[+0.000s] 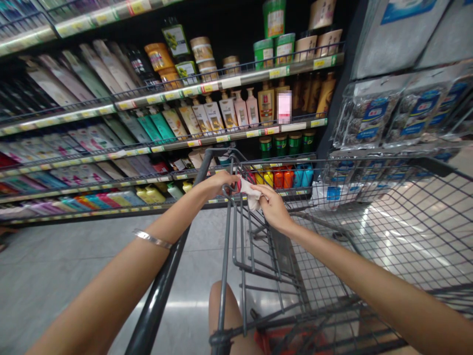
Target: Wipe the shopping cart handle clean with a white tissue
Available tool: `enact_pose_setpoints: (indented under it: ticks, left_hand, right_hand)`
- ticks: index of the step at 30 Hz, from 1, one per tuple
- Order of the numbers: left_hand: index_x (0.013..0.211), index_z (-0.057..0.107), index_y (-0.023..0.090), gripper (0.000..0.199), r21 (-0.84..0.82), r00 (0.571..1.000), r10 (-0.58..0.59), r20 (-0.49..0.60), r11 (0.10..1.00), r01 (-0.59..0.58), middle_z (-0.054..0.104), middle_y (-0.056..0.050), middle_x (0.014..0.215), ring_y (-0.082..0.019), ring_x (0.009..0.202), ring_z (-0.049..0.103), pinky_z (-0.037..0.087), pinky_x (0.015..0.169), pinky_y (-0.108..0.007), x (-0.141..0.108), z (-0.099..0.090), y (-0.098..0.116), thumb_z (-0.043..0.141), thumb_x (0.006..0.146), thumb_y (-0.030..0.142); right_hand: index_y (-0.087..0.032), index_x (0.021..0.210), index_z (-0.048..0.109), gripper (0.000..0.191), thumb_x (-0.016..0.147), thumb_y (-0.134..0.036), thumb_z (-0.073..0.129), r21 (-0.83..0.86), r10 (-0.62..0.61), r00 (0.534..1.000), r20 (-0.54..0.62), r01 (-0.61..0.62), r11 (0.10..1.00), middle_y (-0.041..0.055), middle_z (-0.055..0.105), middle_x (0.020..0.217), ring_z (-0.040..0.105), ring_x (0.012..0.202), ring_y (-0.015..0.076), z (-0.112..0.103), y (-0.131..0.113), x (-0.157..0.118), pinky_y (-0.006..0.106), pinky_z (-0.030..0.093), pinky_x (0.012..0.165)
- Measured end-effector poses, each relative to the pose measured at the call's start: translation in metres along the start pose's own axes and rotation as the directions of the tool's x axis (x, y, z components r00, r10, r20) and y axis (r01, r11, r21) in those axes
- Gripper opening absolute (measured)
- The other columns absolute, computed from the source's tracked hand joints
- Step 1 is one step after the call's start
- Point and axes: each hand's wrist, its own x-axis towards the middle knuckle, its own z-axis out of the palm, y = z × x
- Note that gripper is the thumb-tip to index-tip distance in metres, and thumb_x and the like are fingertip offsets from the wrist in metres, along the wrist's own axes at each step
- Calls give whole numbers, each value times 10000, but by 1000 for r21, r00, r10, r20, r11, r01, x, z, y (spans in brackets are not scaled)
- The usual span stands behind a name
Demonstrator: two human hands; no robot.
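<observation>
My right hand (274, 208) pinches a crumpled white cloth or tissue (252, 195) between thumb and fingers, over the near corner of a grey wire shopping cart (240, 261). Close on its left, my left hand (219, 183) is closed with the fingers curled by the cart's wire frame. Its fingertips reach toward a small red patch at the cloth's upper end; what they grip is partly hidden. A silver bangle (152, 238) circles my left forearm. The cart's dark push bar (162, 281) runs beneath that forearm.
Store shelves (173, 143) full of pump bottles, jars and tubes stand ahead. Packaged scrubbing pads (373, 116) hang at the right. My bent knee (225, 305) shows below the cart frame. Something red (291, 340) lies low under the basket. The floor (92, 276) is grey and shiny.
</observation>
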Motion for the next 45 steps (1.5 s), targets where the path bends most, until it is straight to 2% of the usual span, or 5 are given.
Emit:
enact_pose_setpoints:
  ticks: [12, 22, 30, 38, 45]
  left_hand:
    - [499, 527, 131, 336, 1, 999, -37, -33, 999, 37, 506, -11, 460, -88, 389, 442, 279, 378, -194, -1, 1, 1, 609, 764, 322]
    - [499, 515, 129, 360, 22, 998, -48, -42, 999, 49, 491, -8, 439, -79, 364, 411, 278, 390, -204, -5, 1, 3, 568, 797, 323]
    - [517, 513, 130, 339, 29, 997, -55, -49, 998, 57, 493, -6, 463, -90, 395, 442, 284, 384, -200, 0, 1, 1, 575, 786, 327]
    - [527, 508, 133, 345, 29, 1000, -27, -8, 999, 27, 501, -8, 464, -91, 399, 444, 299, 383, -202, 3, -2, -3, 604, 763, 365]
    - [543, 520, 120, 324, 36, 999, -43, -13, 998, 44, 514, -13, 461, -88, 391, 450, 295, 377, -194, -5, 0, 4, 555, 806, 305]
  right_hand:
    - [-180, 1125, 572, 399, 765, -65, 445, -191, -105, 928, 358, 183, 964, 90, 536, 1200, 444, 1194, 187, -14, 1, -9, 370, 326, 1040]
    - [-131, 894, 659, 192, 835, -131, 477, -500, 99, 912, 397, 125, 857, 120, 599, 1112, 566, 1040, 195, -17, 2, -12, 301, 417, 933]
    - [-102, 1015, 619, 304, 834, -90, 375, -806, 355, 829, 432, 179, 564, 154, 628, 1055, 616, 937, 222, -15, -15, -20, 295, 447, 839]
    - [-92, 934, 657, 272, 786, -76, 428, -864, 583, 705, 403, 84, 496, 204, 669, 984, 640, 936, 279, -24, 2, -24, 323, 467, 772]
    - [-155, 1169, 551, 393, 783, -142, 481, -686, 410, 881, 235, -148, 713, 124, 668, 1046, 617, 985, 251, -37, -7, -4, 323, 454, 819]
